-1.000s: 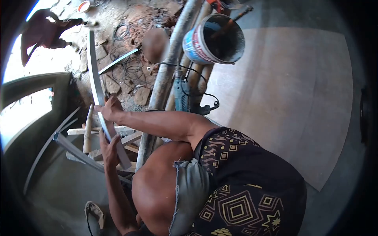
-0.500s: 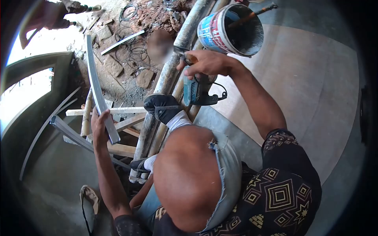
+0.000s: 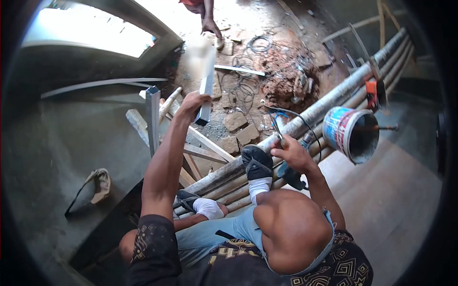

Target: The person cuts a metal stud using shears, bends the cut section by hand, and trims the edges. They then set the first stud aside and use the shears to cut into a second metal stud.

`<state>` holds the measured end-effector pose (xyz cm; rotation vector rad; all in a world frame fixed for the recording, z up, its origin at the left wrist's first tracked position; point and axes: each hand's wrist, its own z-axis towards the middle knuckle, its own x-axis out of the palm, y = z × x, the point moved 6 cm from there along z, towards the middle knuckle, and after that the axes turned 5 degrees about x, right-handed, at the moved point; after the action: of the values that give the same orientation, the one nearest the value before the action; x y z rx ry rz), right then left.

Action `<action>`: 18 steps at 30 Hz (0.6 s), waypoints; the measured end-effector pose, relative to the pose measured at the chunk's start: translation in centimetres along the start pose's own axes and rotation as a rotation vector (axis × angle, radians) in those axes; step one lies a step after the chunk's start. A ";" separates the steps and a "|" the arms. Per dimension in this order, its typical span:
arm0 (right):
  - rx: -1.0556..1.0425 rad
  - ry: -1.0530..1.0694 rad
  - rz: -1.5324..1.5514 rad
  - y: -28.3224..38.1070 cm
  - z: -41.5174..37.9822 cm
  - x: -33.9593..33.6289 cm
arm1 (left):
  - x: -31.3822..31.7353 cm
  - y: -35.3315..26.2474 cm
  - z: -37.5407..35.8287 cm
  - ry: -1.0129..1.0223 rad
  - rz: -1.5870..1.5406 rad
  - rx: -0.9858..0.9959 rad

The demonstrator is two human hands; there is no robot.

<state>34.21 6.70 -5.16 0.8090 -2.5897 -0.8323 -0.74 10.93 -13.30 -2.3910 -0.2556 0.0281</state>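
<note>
My left hand (image 3: 194, 106) is wrapped round the lower end of a silvery metal profile (image 3: 206, 90), which points away from me over the rubble. A blurred patch covers part of its far end. My right hand (image 3: 295, 155), above the pipes, is closed on a slim metal hand tool (image 3: 275, 125) with narrow prongs; its exact kind is unclear. Just under that hand a teal power drill (image 3: 291, 175) with a black cord rests against the pipes (image 3: 229, 172). My feet, in dark sandals (image 3: 257, 163), are on the pipes.
A paint bucket (image 3: 338, 136) with a rod in it sits right of the pipes, near an orange tool (image 3: 371, 94). Wooden pieces (image 3: 206, 143) and another metal profile (image 3: 152, 117) lean at left. Another person's hand (image 3: 211, 27) reaches down at the top. Cables (image 3: 260, 44) lie on the rubble.
The view has swung, shifting the bucket, pipes and drill rightward and down. My left hand has carried the metal profile up and forward. Another person's hand now reaches down at the top middle.
</note>
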 end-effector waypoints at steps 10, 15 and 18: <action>-0.003 -0.105 -0.108 0.8 0.7 -2.7 | -1.6 -1.0 4.5 -0.076 -0.230 -0.080; 0.023 -0.125 -0.034 1.3 1.0 -2.3 | 0.2 -0.9 4.1 -0.086 -0.714 -0.016; 0.120 -0.107 0.075 2.0 0.8 -1.6 | 0.9 0.1 1.3 -0.290 -0.799 0.022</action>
<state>34.26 9.37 -4.76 0.7119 -2.7686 -0.7230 0.02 11.88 -14.28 -2.0970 -1.3097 0.0056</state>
